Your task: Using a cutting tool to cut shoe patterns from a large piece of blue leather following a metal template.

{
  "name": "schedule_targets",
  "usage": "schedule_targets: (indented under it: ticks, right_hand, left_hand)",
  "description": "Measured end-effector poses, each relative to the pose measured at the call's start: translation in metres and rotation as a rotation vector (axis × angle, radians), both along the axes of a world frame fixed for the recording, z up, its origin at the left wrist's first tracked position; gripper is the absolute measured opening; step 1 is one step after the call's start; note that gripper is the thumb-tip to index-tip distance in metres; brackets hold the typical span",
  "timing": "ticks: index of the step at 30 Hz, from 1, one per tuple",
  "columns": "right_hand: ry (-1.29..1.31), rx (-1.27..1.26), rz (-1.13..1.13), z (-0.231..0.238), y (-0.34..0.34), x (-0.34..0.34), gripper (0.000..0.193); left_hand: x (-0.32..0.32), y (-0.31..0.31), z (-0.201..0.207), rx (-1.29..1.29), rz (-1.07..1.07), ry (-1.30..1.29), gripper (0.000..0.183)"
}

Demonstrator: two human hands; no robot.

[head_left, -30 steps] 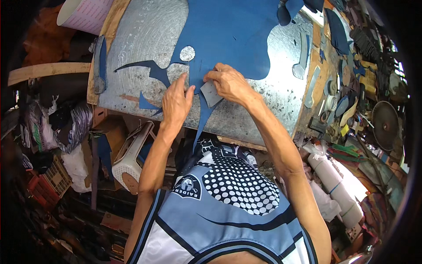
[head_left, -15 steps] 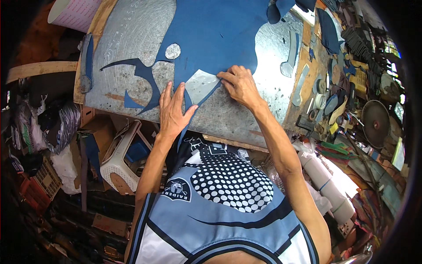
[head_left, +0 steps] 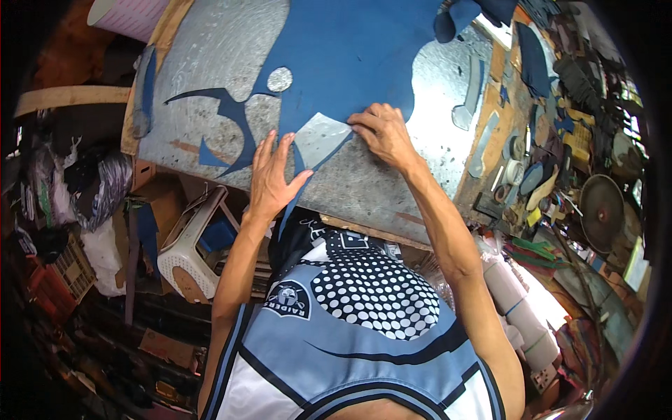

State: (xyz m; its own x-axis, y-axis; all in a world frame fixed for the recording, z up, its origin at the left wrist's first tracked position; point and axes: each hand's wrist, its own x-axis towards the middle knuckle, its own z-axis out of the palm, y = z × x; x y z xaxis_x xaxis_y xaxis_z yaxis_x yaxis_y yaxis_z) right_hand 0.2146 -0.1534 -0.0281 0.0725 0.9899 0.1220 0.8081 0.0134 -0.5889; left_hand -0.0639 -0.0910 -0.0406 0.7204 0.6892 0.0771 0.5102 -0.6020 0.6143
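A large blue sheet (head_left: 350,63), like leather or cloth, lies over the metal-topped table with curved cut edges. My left hand (head_left: 273,175) rests at its near left edge, fingers stretched out and thumb spread. A narrow blue strip hangs by that thumb over the table's front edge. My right hand (head_left: 381,133) is closed in a pinch at the sheet's near edge, where a thin blue strip meets the fingertips. Its palm side is hidden. Between my hands is a pale grey angular patch (head_left: 322,136); I cannot tell whether it is a flat piece or a cut-out.
Blue offcuts (head_left: 238,129) lie left on the metal top (head_left: 203,63). Flat grey templates (head_left: 483,143) and rolls of tape (head_left: 513,171) are at the right. A fan (head_left: 600,210) stands far right. Below the table's left are a white plastic stool (head_left: 185,255) and bags.
The view has shifted slightly, so the table sits a little further right in the picture. My hands keep nearly the same places on the sheet.
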Motion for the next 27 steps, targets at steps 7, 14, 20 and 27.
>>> schedule_targets:
  ticks: [7,14,20,27]
  right_hand:
    - [0.127,-0.034,-0.038,-0.0052,-0.0038,0.0084,0.015]
    - [0.014,-0.014,-0.005,-0.0042,-0.0072,0.0053,0.012]
    - [0.002,-0.023,0.003,-0.0048,-0.0077,0.0042,0.012]
    - [0.009,-0.021,-0.011,-0.0063,-0.0031,0.0029,0.013]
  left_hand:
    - [-0.0004,-0.0001,-0.0025,0.02,-0.004,-0.052,0.084]
    - [0.0007,-0.0011,-0.0006,0.012,-0.015,-0.055,0.079]
    - [-0.0015,-0.0026,-0.0027,0.037,-0.021,-0.043,0.081]
    - [0.0,-0.0006,-0.0022,0.059,-0.031,-0.025,0.068]
